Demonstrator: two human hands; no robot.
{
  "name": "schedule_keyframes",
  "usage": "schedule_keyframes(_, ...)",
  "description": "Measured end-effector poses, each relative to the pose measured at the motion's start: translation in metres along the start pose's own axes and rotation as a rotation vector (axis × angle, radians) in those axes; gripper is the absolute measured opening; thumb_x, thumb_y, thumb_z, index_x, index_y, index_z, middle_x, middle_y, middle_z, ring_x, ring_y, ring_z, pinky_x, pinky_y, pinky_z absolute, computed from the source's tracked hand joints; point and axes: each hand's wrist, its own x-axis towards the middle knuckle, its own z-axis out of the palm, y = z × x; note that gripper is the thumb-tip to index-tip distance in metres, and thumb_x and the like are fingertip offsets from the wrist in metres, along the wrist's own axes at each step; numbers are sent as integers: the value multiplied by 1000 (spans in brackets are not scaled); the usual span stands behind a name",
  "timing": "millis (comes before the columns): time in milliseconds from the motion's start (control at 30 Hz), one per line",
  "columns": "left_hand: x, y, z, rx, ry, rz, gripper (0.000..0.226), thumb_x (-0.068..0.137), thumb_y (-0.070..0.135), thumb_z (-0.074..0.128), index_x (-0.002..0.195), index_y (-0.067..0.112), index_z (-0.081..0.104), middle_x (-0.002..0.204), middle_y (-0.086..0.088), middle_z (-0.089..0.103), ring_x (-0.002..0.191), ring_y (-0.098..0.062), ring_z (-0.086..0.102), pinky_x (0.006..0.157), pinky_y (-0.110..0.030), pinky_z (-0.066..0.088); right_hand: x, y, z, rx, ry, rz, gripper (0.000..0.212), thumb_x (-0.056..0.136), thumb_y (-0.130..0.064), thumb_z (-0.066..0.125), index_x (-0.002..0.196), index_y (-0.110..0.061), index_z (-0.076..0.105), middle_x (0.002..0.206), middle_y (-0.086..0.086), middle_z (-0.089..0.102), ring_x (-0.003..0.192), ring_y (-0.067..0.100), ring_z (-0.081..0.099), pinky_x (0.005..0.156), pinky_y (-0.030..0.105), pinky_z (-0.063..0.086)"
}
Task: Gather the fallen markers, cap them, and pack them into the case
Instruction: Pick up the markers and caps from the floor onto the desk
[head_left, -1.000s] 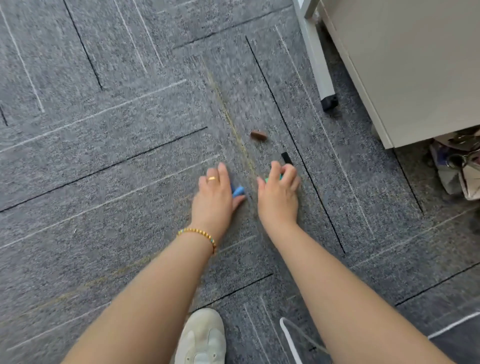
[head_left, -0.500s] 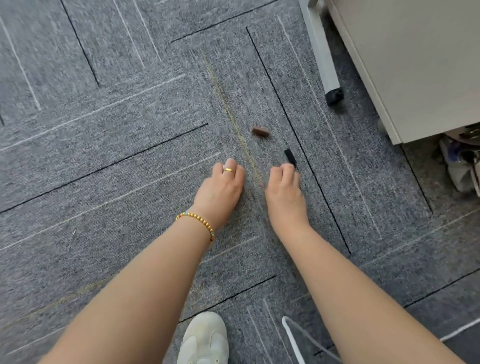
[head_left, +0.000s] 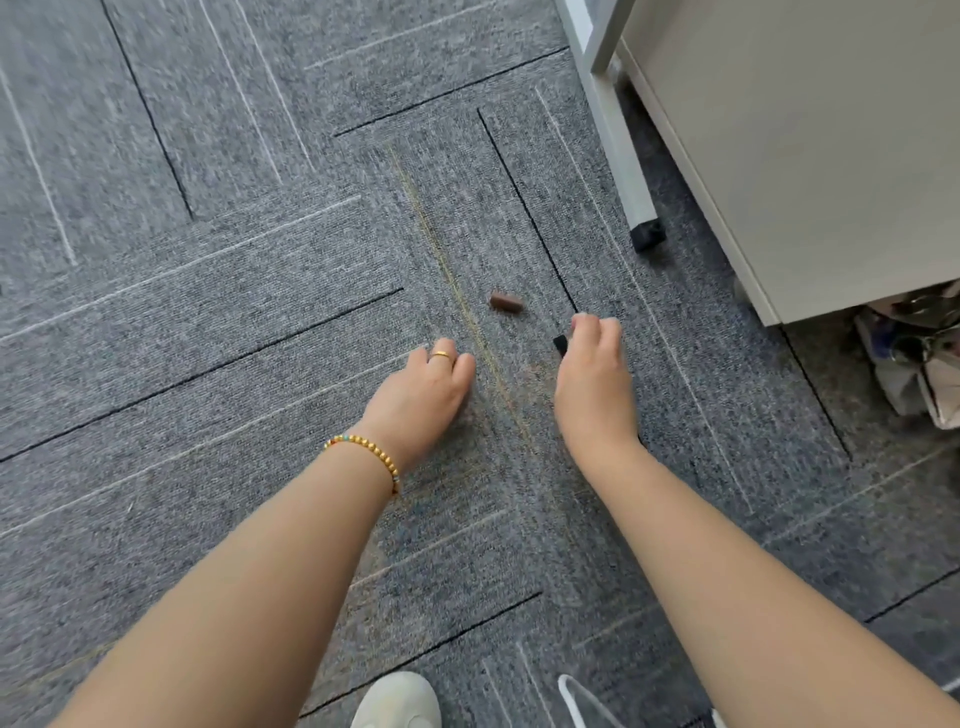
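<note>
Curling right hand (head_left: 592, 379) grip pinching black cap (head_left: 560, 344), left hand (head_left: 421, 400) clenched, contents unseen

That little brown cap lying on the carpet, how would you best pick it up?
Pinch the brown cap across its short width, on its two long sides, coming straight down from above. It lies flat and alone on the carpet, with free space around it; the right hand is probably nearest.

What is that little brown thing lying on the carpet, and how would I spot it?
Start at the white cabinet on the right, then look left across the grey carpet. A short brown marker cap lies alone there, just beyond both hands. Unlike the small black piece at the right hand, nothing touches it.
</note>
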Motion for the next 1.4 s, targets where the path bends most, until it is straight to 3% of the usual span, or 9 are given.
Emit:
schedule_keyframes(167,-1,6,10,16,29,-64,78,87,-2,50,146,5,-2,145,-16,16,121,-32,33,84,-32,50,0,0,-1,-206,-174,-70,41,95,-7,48,131,-7,29,132,17,33,112,27,47,74,28,47)
schedule_keyframes(267,0,10,14,41,44,-92,74,87,-1,51,144,2,4,143,-19,18,119,-32,34,86,-32,48,-2,-3,-8,-268,-232,-50,50,91,-1,49,134,-3,23,137,22,25,120,31,42,87,30,47)
schedule_keyframes(367,2,8,6,10,28,-79,69,84,-7,52,139,8,14,135,-18,24,110,-29,38,73,-29,47,-3,-9,-14,-364,-274,-138,54,91,2,47,135,6,17,138,24,22,127,33,33,99,38,42)
schedule_keyframes(500,6,1,-6,-120,7,-115,77,76,-17,52,138,16,19,130,-16,27,105,-29,41,66,-29,42,-2,-11,-17,-381,-280,-144,56,90,0,52,134,4,19,135,22,26,123,30,37,97,38,43)
schedule_keyframes(733,39,17,-37,-176,71,-78,104,73,-23,47,149,29,-1,139,-19,31,99,-28,51,64,-32,48,2,-3,-8,-188,-239,-47,57,84,1,59,132,-4,27,134,18,31,114,30,48,88,31,46)
schedule_keyframes(1067,66,24,-44,106,24,34,59,82,-12,53,133,7,31,123,-19,44,101,-29,50,70,-28,45,-5,14,-6,-49,-185,-50,38,90,5,48,123,-7,35,126,13,35,94,27,58,68,30,44)
schedule_keyframes(1200,68,30,-47,35,19,-39,49,83,-12,53,127,4,38,120,-17,46,102,-30,52,76,-33,49,2,20,-15,254,-102,131,22,93,3,46,109,-11,39,120,10,39,69,22,54,57,31,42)
schedule_keyframes(1300,62,41,-56,-140,-2,-148,36,88,-7,50,120,2,39,123,-19,46,102,-33,57,84,-40,51,4,19,-34,623,-102,307,8,98,-5,38,99,-13,39,109,8,44,71,22,52,60,34,49)
schedule_keyframes(1400,56,61,-85,-364,77,-194,21,94,1,41,115,-1,44,118,-20,51,98,-34,58,82,-39,49,3,18,-71,1012,-159,596,6,99,-9,39,97,-14,41,87,-2,45,52,11,59,40,18,44)
